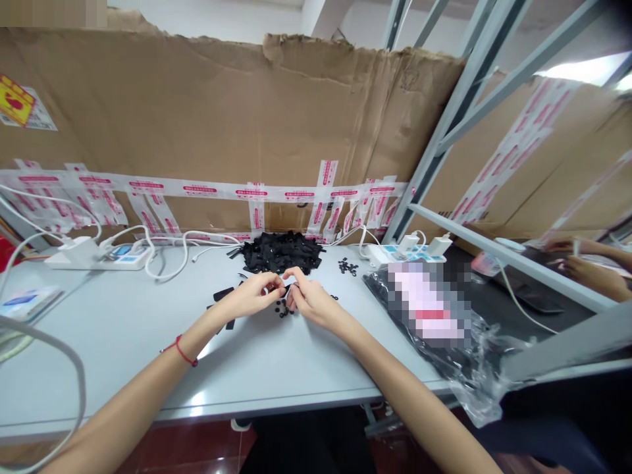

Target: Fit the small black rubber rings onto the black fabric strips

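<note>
1. White table [276, 375] sat under everything.
2. Black pile [282, 252] lay just beyond both hands.
3. Left hand [257, 293] and right hand [313, 299] pinched a small black piece [288, 288], held between them.
4. Black rings [280, 308] lay just below the fingertips.

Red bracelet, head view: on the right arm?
No, the red bracelet circles the forearm behind the left hand; none shows behind the right hand.

I see open counter [276, 368] along the front edge; the black heap [282, 252] blocks the back middle, and the plastic bag [434, 316] obstructs the right.
</note>
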`<state>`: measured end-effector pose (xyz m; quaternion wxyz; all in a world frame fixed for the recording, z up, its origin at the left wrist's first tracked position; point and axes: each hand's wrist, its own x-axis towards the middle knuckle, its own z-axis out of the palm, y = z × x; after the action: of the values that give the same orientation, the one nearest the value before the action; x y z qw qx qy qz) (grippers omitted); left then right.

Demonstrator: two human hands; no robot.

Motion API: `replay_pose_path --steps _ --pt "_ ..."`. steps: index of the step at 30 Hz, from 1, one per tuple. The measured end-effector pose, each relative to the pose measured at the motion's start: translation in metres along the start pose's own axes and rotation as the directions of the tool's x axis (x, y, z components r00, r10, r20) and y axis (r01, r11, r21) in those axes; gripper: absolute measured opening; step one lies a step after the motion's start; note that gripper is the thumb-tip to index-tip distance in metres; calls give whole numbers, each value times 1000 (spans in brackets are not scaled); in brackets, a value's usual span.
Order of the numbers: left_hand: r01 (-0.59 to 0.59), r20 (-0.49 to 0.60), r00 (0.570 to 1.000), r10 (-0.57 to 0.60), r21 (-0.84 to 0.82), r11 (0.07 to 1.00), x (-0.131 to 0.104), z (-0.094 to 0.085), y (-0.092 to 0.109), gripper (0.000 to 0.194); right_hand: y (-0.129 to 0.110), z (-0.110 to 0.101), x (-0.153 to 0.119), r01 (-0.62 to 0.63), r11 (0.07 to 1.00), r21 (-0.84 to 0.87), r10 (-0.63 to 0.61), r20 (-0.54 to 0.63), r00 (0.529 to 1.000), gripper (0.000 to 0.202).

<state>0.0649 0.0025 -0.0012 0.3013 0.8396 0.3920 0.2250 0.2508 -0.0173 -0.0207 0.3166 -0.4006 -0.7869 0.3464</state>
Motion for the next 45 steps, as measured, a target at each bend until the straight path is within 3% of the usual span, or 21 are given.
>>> replay_pose_path --steps 5,10,17,22,25,33,37,40,43,45 --pt "64 174 984 -24 -228 972 1 -2 -5 32 -4 -8 1 -63 970 236 58 27 998 19" --pt "74 242 970 -23 -202 977 0 -8 -1 35 -2 -13 3 -120 931 344 88 107 990 17" --pt "66 191 980 -54 -54 996 -3 -8 11 24 -6 -13 0 -84 970 227 81 21 996 21" --pt "-24 145 989 33 -64 998 -3 -7 11 32 -11 -14 -2 8 991 -133 -20 -86 996 25" --pt "-66 137 987 81 -112 991 -3 -5 9 33 -11 -12 -1 94 965 -245 -111 -59 992 27" --pt "-23 97 994 49 -251 968 -1 1 5 36 -1 -11 2 140 966 -217 -136 36 990 26" --pt "-3 73 997 28 -325 946 2 9 6 33 3 -8 6 45 990 -137 -48 -21 999 23" --pt "75 64 997 -54 -390 918 5 15 4 29 3 -9 7 -42 994 -97 36 -62 997 23" --pt "160 76 987 -143 -325 932 6 17 1 28 1 -12 7 -84 987 -140 79 -43 996 24" --pt "155 88 987 -138 -232 960 5 17 -1 31 1 -13 7 -94 982 -161 94 -11 996 25"
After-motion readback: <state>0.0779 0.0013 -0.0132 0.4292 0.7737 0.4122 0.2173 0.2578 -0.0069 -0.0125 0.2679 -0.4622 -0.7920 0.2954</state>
